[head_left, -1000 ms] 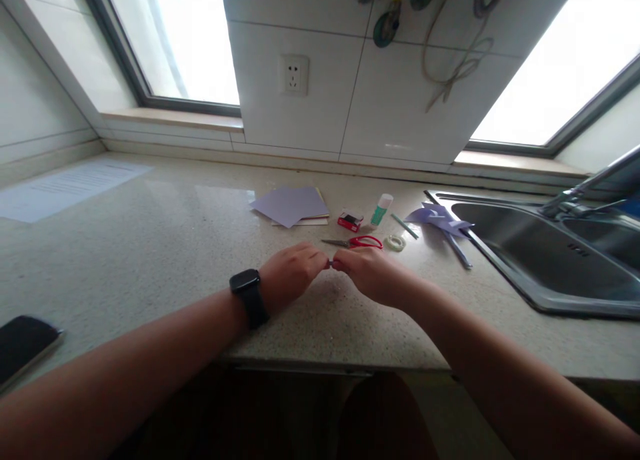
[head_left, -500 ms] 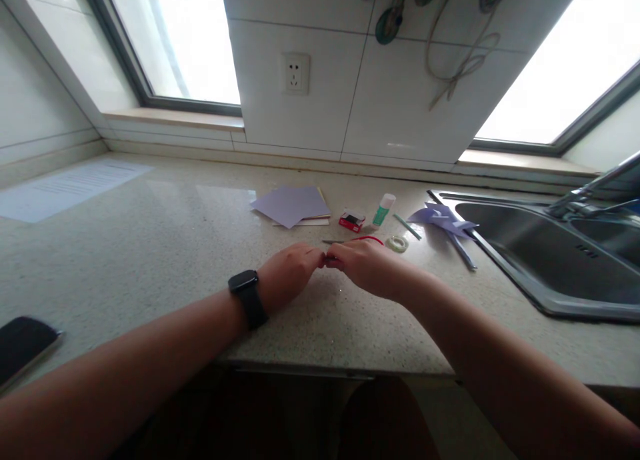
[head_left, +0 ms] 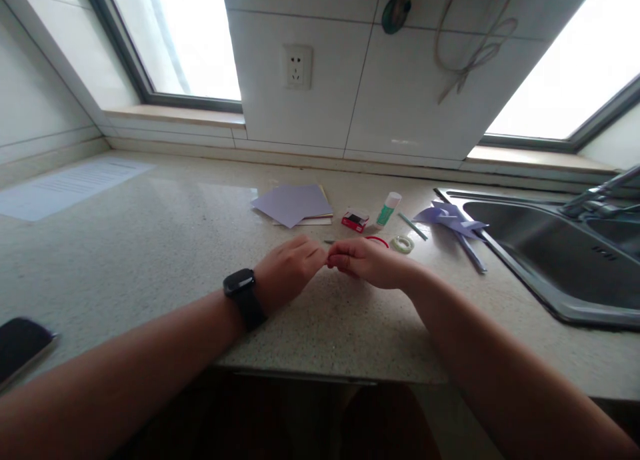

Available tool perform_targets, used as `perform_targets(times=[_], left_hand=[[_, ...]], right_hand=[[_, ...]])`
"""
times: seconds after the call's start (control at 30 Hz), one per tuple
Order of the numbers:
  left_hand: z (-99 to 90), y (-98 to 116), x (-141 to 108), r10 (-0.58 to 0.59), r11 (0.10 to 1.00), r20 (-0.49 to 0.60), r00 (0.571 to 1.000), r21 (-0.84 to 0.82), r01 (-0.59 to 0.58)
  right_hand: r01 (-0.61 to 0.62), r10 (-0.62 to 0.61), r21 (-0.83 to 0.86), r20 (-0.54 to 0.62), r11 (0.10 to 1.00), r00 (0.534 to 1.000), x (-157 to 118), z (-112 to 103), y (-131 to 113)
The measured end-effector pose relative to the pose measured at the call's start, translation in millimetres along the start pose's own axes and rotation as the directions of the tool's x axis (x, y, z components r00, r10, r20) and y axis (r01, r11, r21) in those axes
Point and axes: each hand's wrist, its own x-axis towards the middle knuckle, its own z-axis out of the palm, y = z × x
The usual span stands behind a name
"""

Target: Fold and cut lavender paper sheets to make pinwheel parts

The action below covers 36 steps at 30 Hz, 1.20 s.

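My left hand [head_left: 291, 268] and my right hand [head_left: 367, 263] meet fingertip to fingertip over the speckled counter [head_left: 190, 267]. Both are closed in a pinch, and whatever lies between the fingers is too small or hidden to name. Just behind the right hand lie red-handled scissors [head_left: 379, 241], partly covered by it. A roll of clear tape [head_left: 402, 245] rests to the right of them. Farther back are a small red-and-black box [head_left: 355, 219], a glue stick [head_left: 389, 210] with a white cap, and a thin pale green strip [head_left: 413, 227].
Lilac paper sheets [head_left: 293, 205] are stacked behind the hands. A lilac paper pinwheel [head_left: 450, 219] on a stick lies against the steel sink [head_left: 545, 260]. At far left are a printed sheet [head_left: 75, 185] and a dark phone-like object [head_left: 24, 350]. The counter's front edge runs below my wrists.
My right hand has turned slightly, so more of its curled fingers show. The fingertips still meet. The camera view has tilted and shifted a little.
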Motion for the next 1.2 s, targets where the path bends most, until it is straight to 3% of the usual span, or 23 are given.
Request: perform_targets(times=[0.1, 0.27, 0.43, 0.53, 0.63, 0.7, 0.77, 1.0, 1.2], left_hand=[[-3.3, 2.1, 1.1, 0.009, 0.999, -0.017, 1.0, 0.04, -0.008], [-4.7, 3.3, 0.6, 0.02, 0.999, -0.017, 1.0, 0.047, -0.019], [-4.1, 4.2, -2.0, -0.109, 0.975, -0.157, 0.982, -0.21, 0.074], [-7.3, 10.2, -3.0, -0.255, 0.893, -0.2, 0.946, -0.425, 0.151], [-8.5, 16.5, -3.2, -0.405, 0.734, -0.175, 0.898, -0.648, 0.204], [-7.7, 18.4, -2.6, -0.466, 0.591, -0.141, 0.874, -0.785, 0.188], [-6.9, 18.5, -1.6, -0.471, 0.511, -0.13, 0.873, -0.847, 0.149], [-12.1, 19.3, -0.7, -0.399, 0.566, -0.227, 0.888, -0.823, 0.043], [-21.6, 25.1, 0.2, -0.266, 0.697, -0.264, 0.927, -0.717, -0.004]], right_hand=[[0.039, -0.041, -0.037, -0.058, 0.999, 0.997, -1.1, 2.4, -0.7], [0.06, -0.06, -0.014, -0.033, 0.998, 0.998, -4.1, 2.2, -1.5], [0.06, -0.058, 0.098, -0.014, 0.993, 0.998, -6.2, 1.6, 1.3], [0.103, -0.106, 0.183, 0.004, 0.978, 0.994, -5.7, 2.1, 3.2], [0.173, -0.18, 0.294, -0.006, 0.94, 0.984, -5.1, 3.6, 6.2], [0.212, -0.214, 0.324, -0.031, 0.922, 0.976, -5.1, 5.0, 7.7], [0.24, -0.237, 0.326, -0.05, 0.915, 0.97, -5.3, 6.5, 8.0], [0.285, -0.271, 0.32, -0.087, 0.904, 0.959, -5.6, 10.0, 2.6], [0.292, -0.304, 0.325, -0.014, 0.9, 0.953, -5.9, 10.1, 2.6]])
